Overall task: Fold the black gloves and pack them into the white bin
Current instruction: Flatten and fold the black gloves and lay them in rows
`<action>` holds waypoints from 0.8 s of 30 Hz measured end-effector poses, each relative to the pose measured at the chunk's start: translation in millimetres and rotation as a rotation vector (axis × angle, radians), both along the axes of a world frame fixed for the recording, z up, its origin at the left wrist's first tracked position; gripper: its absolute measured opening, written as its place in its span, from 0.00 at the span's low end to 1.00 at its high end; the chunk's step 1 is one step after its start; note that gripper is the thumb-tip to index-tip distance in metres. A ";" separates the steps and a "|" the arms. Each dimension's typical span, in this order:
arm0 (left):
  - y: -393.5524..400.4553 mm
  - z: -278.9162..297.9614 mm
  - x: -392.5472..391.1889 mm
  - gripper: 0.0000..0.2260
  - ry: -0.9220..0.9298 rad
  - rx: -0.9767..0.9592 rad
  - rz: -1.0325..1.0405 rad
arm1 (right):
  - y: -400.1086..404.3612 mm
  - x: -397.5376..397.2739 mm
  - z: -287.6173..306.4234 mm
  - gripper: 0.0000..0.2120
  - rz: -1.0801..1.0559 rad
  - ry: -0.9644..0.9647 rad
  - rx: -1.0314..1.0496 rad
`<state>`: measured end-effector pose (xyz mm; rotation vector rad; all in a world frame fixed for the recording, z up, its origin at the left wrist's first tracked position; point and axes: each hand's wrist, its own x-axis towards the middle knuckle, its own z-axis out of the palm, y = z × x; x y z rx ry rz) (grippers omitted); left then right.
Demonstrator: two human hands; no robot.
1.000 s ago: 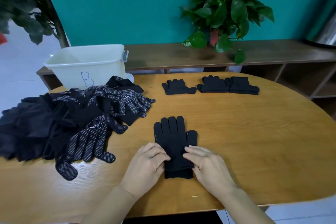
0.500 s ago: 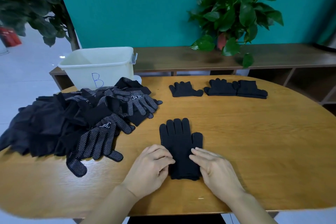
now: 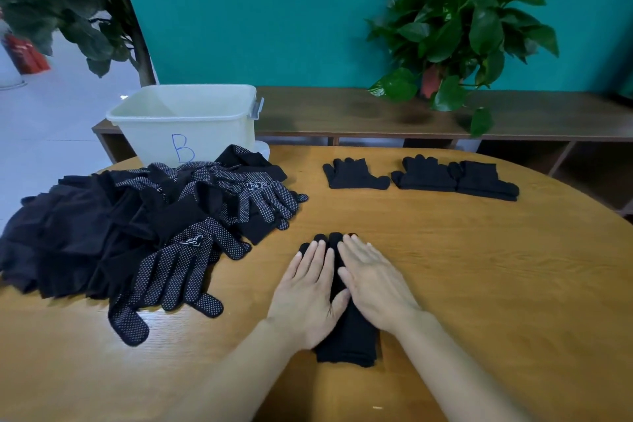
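Both hands pressed flat on a black glove on the table.

The left hand (image 3: pixel 306 295) and right hand (image 3: pixel 371 279) lie side by side, fingers straight, palms down on the glove (image 3: pixel 347 341); its fingertips poke out just beyond theirs and its cuff shows below the wrists. Left of the left hand sits a heap of dotted gloves (image 3: pixel 164 229), with the white bin (image 3: pixel 185 120) beyond it. Folded gloves (image 3: pixel 354 175) lie on the wooden table (image 3: pixel 479 284), well beyond the right hand.
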<state>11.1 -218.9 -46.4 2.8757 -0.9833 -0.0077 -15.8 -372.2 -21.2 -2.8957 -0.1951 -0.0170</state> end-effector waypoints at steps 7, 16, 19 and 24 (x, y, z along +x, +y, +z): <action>2.5 -3.5 11.3 0.37 0.003 0.003 -0.051 | -12.2 14.0 -11.8 0.31 0.046 0.124 -0.118; 26.0 -4.8 -21.1 0.33 -0.027 -0.107 -0.131 | -2.5 -34.1 -7.0 0.30 0.164 0.072 -0.072; 43.8 -10.7 -17.0 0.31 -0.077 -0.002 -0.141 | -16.0 -39.7 -8.6 0.33 0.092 0.131 -0.116; 68.4 0.2 -12.0 0.30 -0.050 -0.201 -0.224 | -34.6 -52.8 0.9 0.35 0.004 -0.078 -0.139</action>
